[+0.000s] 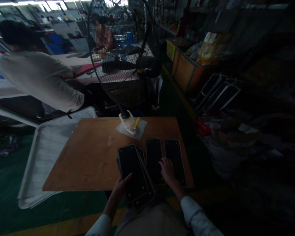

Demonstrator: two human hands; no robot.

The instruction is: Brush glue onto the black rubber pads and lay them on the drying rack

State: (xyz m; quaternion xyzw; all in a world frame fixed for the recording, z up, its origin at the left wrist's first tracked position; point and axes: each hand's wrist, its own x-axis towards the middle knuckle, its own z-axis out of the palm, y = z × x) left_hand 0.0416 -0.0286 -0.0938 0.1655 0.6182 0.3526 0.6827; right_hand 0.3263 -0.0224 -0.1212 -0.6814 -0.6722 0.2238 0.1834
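Note:
A stack of dark flat panels with pale rims rests on the near edge of a brown wooden table. My left hand grips the stack's near left edge, thumb on top. My right hand lies with fingers spread on a single dark panel flat on the table. Another dark panel lies just to its right.
A white glue pot with a yellow-handled brush sits on a grey sheet at the table's far edge. A large standing fan is behind it. A white tray rack leans at the left. A person in white bends nearby. More panels lean at right.

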